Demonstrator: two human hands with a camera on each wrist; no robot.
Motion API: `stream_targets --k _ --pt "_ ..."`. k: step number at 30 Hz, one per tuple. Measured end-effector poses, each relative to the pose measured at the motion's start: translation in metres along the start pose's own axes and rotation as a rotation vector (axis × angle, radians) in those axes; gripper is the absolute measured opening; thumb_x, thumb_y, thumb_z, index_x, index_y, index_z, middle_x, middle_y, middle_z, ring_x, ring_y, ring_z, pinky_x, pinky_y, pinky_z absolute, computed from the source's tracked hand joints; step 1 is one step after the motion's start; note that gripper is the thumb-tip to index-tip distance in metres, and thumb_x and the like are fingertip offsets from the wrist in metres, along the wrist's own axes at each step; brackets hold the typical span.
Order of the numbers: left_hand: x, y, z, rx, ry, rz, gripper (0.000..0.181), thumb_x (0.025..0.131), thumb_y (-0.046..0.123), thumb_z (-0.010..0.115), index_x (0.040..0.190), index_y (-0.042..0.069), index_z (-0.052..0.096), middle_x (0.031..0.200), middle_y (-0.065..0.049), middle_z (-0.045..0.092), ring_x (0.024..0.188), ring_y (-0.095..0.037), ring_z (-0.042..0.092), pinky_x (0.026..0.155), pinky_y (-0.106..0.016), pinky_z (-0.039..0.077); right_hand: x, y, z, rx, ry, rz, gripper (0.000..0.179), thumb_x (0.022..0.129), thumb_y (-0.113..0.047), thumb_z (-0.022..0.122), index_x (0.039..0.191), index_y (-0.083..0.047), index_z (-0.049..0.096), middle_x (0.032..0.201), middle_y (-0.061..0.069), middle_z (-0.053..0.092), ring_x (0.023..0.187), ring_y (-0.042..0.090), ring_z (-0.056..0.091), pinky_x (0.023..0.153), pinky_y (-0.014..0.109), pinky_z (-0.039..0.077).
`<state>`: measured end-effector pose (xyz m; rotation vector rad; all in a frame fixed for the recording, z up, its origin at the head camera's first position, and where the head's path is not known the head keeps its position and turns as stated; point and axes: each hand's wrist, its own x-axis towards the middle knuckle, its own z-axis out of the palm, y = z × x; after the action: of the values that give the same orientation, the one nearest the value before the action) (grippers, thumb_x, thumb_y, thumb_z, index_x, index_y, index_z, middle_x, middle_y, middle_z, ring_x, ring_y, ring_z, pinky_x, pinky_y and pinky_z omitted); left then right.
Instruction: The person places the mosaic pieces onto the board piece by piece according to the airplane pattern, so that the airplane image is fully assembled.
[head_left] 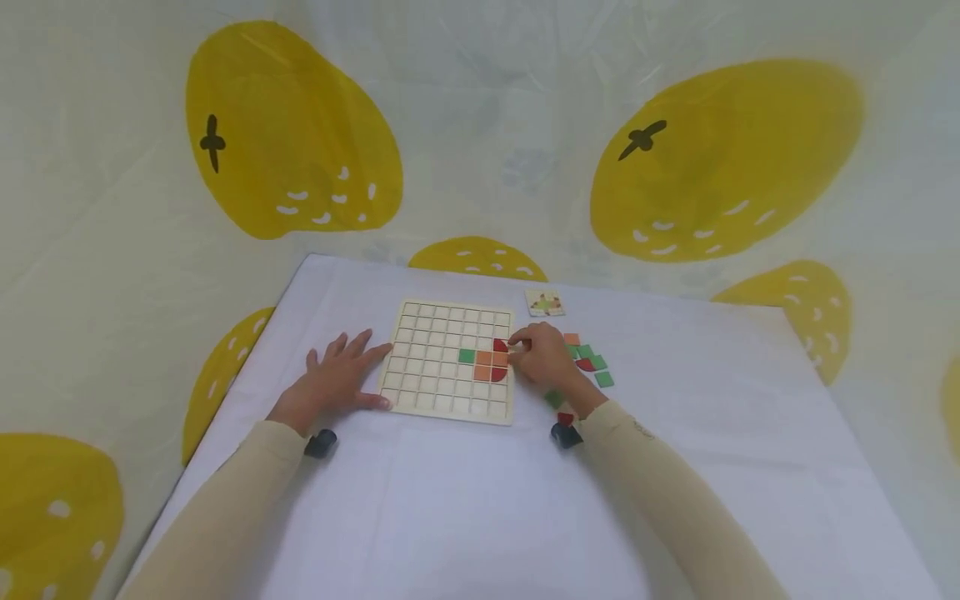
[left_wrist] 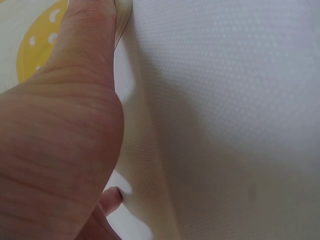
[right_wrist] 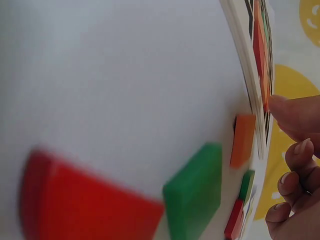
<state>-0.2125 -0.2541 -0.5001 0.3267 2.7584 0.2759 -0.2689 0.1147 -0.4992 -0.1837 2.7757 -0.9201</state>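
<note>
A pale wooden grid board (head_left: 420, 389) lies on the white cloth between the hands. My left hand (head_left: 333, 381) has its fingers spread, with thumb and index fingertip at the board's left edge. At the right edge, my right hand (head_left: 545, 360) brings its fingertips to the rounded red tile (head_left: 499, 344). Its other fingers are bent, as the right wrist view shows. Next to that tile sit an orange tile (head_left: 482, 372), a green square tile (head_left: 467, 356) and another rounded red tile (head_left: 498, 375), all in the grid's right part.
Several loose tiles lie right of the board, among them a green tile (head_left: 604, 379), an orange tile (head_left: 572, 339) and a red tile (head_left: 585, 364). A small pattern card (head_left: 544, 302) rests behind them. Behind the table (head_left: 465, 517) hangs a yellow-patterned sheet (head_left: 480, 167).
</note>
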Motion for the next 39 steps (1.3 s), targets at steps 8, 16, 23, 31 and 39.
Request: stream_targets --k 8,16,23,31,39 --pt "-0.001 -0.001 0.001 0.001 0.011 0.011 0.106 0.079 0.075 0.073 0.166 0.038 0.023 0.178 -0.013 0.008 0.159 -0.054 0.008 0.113 -0.089 0.012 -0.003 0.021 -0.016 -0.029 0.017 0.056 0.028 0.092 -0.020 0.073 0.119 -0.011 0.076 0.108 0.010 0.058 0.108 0.028 0.051 0.081 0.036 0.046" --pt "-0.002 -0.001 0.000 0.011 0.007 0.009 0.107 0.079 0.076 0.072 0.166 0.037 0.023 0.178 -0.013 0.008 0.159 -0.055 0.009 0.112 -0.089 0.012 -0.004 0.040 -0.027 -0.069 0.031 0.069 0.030 0.094 -0.023 0.073 0.121 -0.010 0.072 0.111 0.011 0.062 0.108 0.028 0.053 0.088 0.041 0.054" --pt "-0.001 -0.001 -0.001 0.016 -0.002 0.009 0.107 0.079 0.079 0.069 0.166 0.038 0.022 0.178 -0.012 0.007 0.159 -0.054 0.009 0.112 -0.089 0.013 -0.002 0.045 -0.033 -0.065 0.031 0.120 0.037 0.093 -0.024 0.076 0.126 -0.010 0.068 0.118 0.011 0.062 0.112 0.029 0.055 0.096 0.046 0.057" --pt "-0.003 0.000 0.000 0.017 0.009 0.015 0.107 0.080 0.078 0.069 0.166 0.038 0.022 0.178 -0.013 0.008 0.159 -0.055 0.009 0.112 -0.089 0.012 -0.001 0.040 -0.034 -0.077 0.025 0.128 0.037 0.094 -0.024 0.075 0.127 -0.010 0.070 0.115 0.013 0.063 0.112 0.029 0.054 0.095 0.044 0.055" --pt "-0.004 0.002 -0.002 0.005 0.008 0.012 0.104 0.082 0.073 0.072 0.166 0.037 0.022 0.178 -0.013 0.007 0.159 -0.055 0.009 0.113 -0.089 0.012 0.005 0.039 -0.030 -0.114 0.016 0.114 0.034 0.094 -0.025 0.075 0.123 -0.009 0.071 0.112 0.013 0.065 0.111 0.030 0.054 0.095 0.046 0.053"
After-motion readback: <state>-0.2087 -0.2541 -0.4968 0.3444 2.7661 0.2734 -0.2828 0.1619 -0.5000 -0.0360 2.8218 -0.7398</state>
